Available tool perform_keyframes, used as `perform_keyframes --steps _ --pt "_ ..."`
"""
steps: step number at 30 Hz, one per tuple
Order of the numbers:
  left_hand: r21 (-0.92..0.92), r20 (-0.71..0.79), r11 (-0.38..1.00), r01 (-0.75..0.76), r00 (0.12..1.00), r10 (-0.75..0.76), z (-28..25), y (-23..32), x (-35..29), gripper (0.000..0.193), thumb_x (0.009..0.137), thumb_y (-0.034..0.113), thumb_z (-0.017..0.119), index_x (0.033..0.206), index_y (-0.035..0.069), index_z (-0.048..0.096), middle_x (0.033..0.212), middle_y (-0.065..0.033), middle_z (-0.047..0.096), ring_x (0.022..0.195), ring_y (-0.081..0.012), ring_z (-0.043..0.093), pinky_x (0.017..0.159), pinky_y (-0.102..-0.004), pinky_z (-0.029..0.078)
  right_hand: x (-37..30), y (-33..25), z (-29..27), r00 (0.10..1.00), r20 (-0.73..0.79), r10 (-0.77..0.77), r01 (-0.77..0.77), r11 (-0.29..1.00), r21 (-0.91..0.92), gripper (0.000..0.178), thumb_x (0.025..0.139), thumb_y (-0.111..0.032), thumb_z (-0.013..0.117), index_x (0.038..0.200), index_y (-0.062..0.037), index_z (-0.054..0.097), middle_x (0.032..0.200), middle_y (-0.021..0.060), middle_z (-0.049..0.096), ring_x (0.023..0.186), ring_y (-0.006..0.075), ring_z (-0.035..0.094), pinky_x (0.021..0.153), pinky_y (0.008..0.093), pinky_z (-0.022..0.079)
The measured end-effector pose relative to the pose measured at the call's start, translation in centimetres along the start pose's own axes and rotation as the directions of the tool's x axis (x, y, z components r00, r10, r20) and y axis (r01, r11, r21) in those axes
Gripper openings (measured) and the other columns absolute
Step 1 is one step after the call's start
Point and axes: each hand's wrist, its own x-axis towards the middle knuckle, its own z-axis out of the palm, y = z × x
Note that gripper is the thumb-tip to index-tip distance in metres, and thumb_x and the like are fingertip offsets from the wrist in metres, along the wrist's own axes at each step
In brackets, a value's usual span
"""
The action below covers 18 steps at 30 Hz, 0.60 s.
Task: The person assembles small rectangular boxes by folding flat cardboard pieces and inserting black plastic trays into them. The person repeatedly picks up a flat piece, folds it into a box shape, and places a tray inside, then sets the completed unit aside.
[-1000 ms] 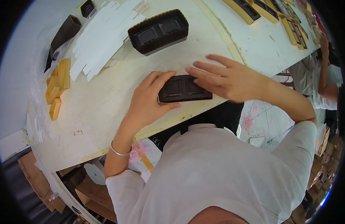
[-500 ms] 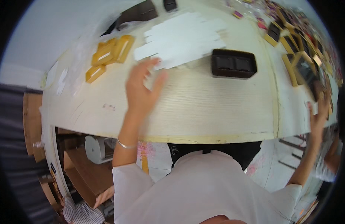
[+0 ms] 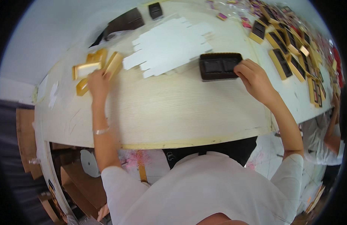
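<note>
Gold card forms the boxes in the head view, in two groups on the white table. At the far right, the lined boxes hold dark inserts; judging by these, that part of the work looks done. At the left, the bare boxes show no dark insert that I can make out, so they appear left to do.

The left hand is at the near end of the longest bare box; its fingers are curled, but blur and angle hide them, so I cannot tell whether they grasp it. The right hand pinches the right rim of the tray stack, which sits upright between the white card and the lined boxes.

Counted: about four bare boxes, partly overlapping; at least eight lined boxes, the rest too crowded to separate; one tray stack, its layers uncountable; one pile of white card, sheets likewise uncountable; one small dark tray at the far edge; one dark bundle beside it; one white roll below the table. Purple packets near the far right corner are too small to number.
</note>
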Motion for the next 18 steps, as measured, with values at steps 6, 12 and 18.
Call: perform_keyframes --steps 6,12,18 --pt "-0.271 -0.097 0.949 -0.159 0.986 0.138 -6.0 4.2 -11.1 0.008 0.081 0.009 0.067 0.085 0.003 0.065 0.125 -0.0177 0.049 0.12 -0.0369 0.043 0.101 -0.0445 0.035 -0.3 0.0 -0.8 0.991 -0.088 0.104 -0.089 0.984 0.157 0.014 0.078 0.001 0.066 0.087 -0.0002 0.054 0.086 0.0101 0.055 0.081 0.0278 0.053 0.071 0.0353 0.045" --pt "-0.672 -0.002 0.658 -0.339 0.89 0.456 -6.3 16.0 -19.1 0.018 0.063 0.008 0.078 0.078 0.005 0.067 0.122 -0.0141 0.054 0.116 -0.0383 0.046 0.099 -0.047 0.036 -3.1 -1.2 -4.0 0.939 -0.259 0.225 0.024 0.71 0.704 0.025 0.086 -0.008 0.065 0.106 -0.0044 0.05 0.096 0.0047 0.056 0.089 0.0137 0.055 0.079 0.025 0.042" --pt "-0.663 -0.086 0.576 -0.477 0.814 0.574 -6.7 22.0 -17.7 0.07 0.063 0.025 0.082 0.127 0.014 0.055 0.142 -0.0152 0.036 0.113 -0.0358 0.047 0.095 -0.0457 0.039 -8.2 -1.6 -5.3 0.856 0.495 0.15 -0.493 -0.054 0.868 0.045 0.09 -0.029 0.063 0.123 -0.0037 0.046 0.106 0.01 0.061 0.1 0.0132 0.058 0.086 0.0242 0.044"
